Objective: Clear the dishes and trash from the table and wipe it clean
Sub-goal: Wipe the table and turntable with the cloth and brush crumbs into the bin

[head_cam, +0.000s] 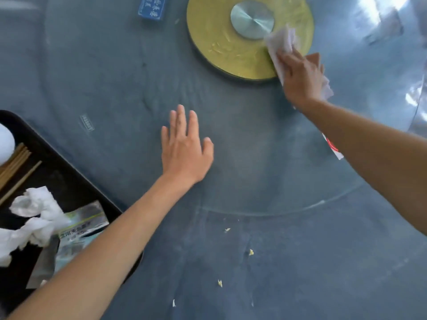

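Nearest the camera, pale crumbs [251, 252] lie scattered on the blue-grey table [300, 273], in front of the curved edge of a clear glass turntable [265, 211] that covers the table's middle.

At the near left sits a black tray [69, 181]. It holds crumpled white tissues [34, 218], a flattened foil packet [78, 236] with printed text, wooden chopsticks [13, 165] and part of something white and rounded [5, 142] at the frame's edge.

The left forearm crosses over the tray's corner and reaches forward. The left hand [184, 151] lies palm down on the glass, fingers straight and slightly spread, thumb out to the side, gripping nothing.

The right arm comes in from the right edge and stretches further out. A small red-and-white scrap [332, 146] shows just beneath the forearm. The right hand [300, 79] presses down on a white tissue [282, 40], fingers curved over it, holding it against the glass. The tissue is bunched, with one end poking out past the fingertips and another behind the wrist.

The tissue lies over the right rim of a gold disc [219, 42] under the glass, streaked with pale smears. A brushed metal hub [251, 19] sits at its centre, just beside the tissue's far end.

Furthest off, a blue packet [152, 8] with white characters lies at the top edge.
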A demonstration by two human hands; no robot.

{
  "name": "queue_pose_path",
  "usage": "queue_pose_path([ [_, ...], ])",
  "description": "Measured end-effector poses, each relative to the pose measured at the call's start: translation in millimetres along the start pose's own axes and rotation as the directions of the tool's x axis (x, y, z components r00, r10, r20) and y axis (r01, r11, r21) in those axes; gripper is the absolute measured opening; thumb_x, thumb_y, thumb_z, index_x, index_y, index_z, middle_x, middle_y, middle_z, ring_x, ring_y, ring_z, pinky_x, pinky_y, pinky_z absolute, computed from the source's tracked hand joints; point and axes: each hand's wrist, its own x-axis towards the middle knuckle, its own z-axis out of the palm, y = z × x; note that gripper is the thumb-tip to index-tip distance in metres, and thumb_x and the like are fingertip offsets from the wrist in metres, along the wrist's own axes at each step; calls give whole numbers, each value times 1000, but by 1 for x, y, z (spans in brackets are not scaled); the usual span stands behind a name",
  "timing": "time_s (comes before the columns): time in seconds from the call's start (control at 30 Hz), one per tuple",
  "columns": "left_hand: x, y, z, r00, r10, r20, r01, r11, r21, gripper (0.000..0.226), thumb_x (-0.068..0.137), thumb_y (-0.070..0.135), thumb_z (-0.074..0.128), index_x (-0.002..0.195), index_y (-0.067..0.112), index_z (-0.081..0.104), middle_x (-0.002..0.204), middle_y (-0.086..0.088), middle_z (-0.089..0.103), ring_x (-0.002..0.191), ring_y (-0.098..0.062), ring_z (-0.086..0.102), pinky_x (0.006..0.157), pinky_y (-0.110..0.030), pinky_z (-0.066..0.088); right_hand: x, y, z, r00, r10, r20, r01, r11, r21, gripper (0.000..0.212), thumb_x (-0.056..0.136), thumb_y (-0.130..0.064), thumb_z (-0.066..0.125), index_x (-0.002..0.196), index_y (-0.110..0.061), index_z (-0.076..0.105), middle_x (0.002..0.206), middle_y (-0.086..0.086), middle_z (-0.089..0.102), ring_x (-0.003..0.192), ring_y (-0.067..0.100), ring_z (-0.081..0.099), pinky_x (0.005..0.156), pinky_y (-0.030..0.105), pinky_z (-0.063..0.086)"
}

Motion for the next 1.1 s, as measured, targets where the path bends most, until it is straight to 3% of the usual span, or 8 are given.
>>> queue_pose_path([
  [0.13, -12, -6, 23, 991, 91, -97, -80, 991, 112, 66, 103, 40, 29, 163, 17, 12, 170, -11, 0, 157, -26, -2, 125, -49, 1, -89, -29, 17, 881, -471, -48, 472, 882, 3, 47, 90, -13, 63, 131, -34, 70, 129, -9, 64, 98, 40, 59, 76, 46, 51],
  [0.4, 8, -49, 9, 968, 203, -146, -187, 976, 115, 60, 101, 32, 23, 160, 19, 27, 169, -8, 17, 157, -25, 11, 125, -49, 8, -257, -9, 7, 507, -841, 188, 799, 540, 265, 62, 94, -2, 33, 129, -34, 72, 147, -15, 59, 96, 22, 48, 76, 35, 39],
  [0.47, 16, -56, -1, 976, 185, -116, -170, 977, 126, 60, 102, 33, 23, 161, 20, 24, 170, -7, 13, 157, -24, 7, 126, -49, 4, -230, 5, -2, 632, -765, 124, 732, 642, 229, 55, 93, 1, 47, 128, -33, 73, 145, -12, 61, 97, 22, 48, 73, 35, 44],
  [0.57, 13, -33, -6, 997, -26, -73, 33, 995, 91, 61, 105, 29, 29, 162, 16, 14, 171, -7, 2, 157, -26, -3, 126, -50, 3, -150, 23, -27, 933, -351, -74, 359, 915, 184, 42, 97, -6, 53, 126, -30, 74, 142, -9, 64, 97, 26, 49, 79, 30, 41],
  [0.63, -2, -2, 3, 996, -90, -18, 91, 993, 79, 68, 105, 35, 31, 162, 9, 4, 171, -9, -6, 157, -27, -8, 126, -50, 2, -95, 33, -47, 985, -100, -142, 118, 985, 128, 38, 102, -17, 50, 129, -32, 71, 140, -4, 65, 102, 32, 52, 85, 32, 43],
  [0.8, -34, 10, 28, 996, -82, -22, 85, 982, 171, 75, 103, 49, 20, 161, 10, -7, 169, -10, -14, 156, -27, -13, 125, -52, -2, -74, 26, -50, 950, 305, 74, -309, 950, 52, 42, 106, -34, 40, 141, -53, 51, 128, 13, 50, 104, 37, 52, 104, 51, 42],
  [0.93, -27, -9, 29, 996, -33, -82, 51, 974, 221, 73, 102, 49, 14, 162, 10, -1, 170, -12, -5, 157, -29, -5, 125, -53, 2, -142, -4, -6, 992, -91, 84, 85, 993, 77, 50, 95, -24, 41, 131, -52, 63, 139, -6, 61, 109, 29, 50, 93, 41, 36],
  [1.1, -14, -25, 12, 1000, -9, 0, 9, 950, 312, 73, 104, 48, 14, 160, 6, -4, 169, -15, -7, 157, -31, -6, 125, -55, 5, -257, -23, 19, 848, -523, 90, 501, 845, 187, 56, 85, -8, 42, 121, -35, 76, 142, -16, 62, 94, 29, 52, 84, 31, 26],
])
